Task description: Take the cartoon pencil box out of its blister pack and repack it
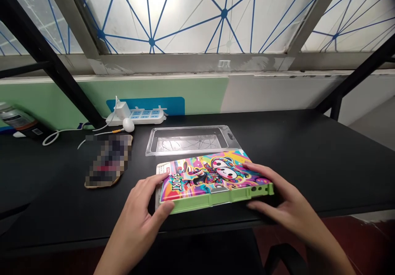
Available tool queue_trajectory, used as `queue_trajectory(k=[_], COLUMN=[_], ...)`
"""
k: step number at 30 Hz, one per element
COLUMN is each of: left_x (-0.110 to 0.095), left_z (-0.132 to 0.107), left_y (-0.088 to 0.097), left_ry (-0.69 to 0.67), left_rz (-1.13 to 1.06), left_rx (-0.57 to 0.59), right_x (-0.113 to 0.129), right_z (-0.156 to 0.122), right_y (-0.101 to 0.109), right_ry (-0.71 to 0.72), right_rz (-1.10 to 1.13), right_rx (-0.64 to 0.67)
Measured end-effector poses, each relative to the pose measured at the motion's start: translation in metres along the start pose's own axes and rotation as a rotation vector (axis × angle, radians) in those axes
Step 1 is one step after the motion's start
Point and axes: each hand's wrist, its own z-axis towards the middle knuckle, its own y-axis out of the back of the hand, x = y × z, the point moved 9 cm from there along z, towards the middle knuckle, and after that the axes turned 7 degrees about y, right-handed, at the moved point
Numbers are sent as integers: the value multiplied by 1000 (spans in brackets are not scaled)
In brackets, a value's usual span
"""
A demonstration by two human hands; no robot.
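A colourful pencil case [210, 175] with cartoon figures, the word SPORT and a green front side lies between my hands, close to the desk's front edge. My left hand [143, 203] grips its left end, thumb on the green side and fingers on the lid. At the right end, my right hand [282, 197] holds the case with its fingers over the top and its thumb low by the front corner. Some pale backing shows along the left edge of the case. Just behind it lies a clear plastic packaging shell [188, 137], partly covered by the case.
A phone [108, 160] with a blurred screen lies to the left on the black desk [296, 147]. Behind it are a white power strip [145, 115] with a plug and cables. A bottle [23, 121] stands at the far left. Black metal bars [52, 57] slant at both sides.
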Motion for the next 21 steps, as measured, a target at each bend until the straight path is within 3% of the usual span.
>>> queue_trajectory(k=[5,9,16,21], left_x=[-7,-6,7,7], left_z=[-1,0,0,-3], left_y=[-2,-6,2,-1], left_ry=[-101,-58,78,12], left_rz=[45,134,60,35], left_rx=[-8,1,-115,-61], right_x=[-12,-18,31,77], right_z=[3,6,41,64], right_y=[6,2,-8,-62], right_ry=[-134,-233,88,325], right_rz=[-7,-58,-525,-485], right_rx=[-142,-172,-212,119])
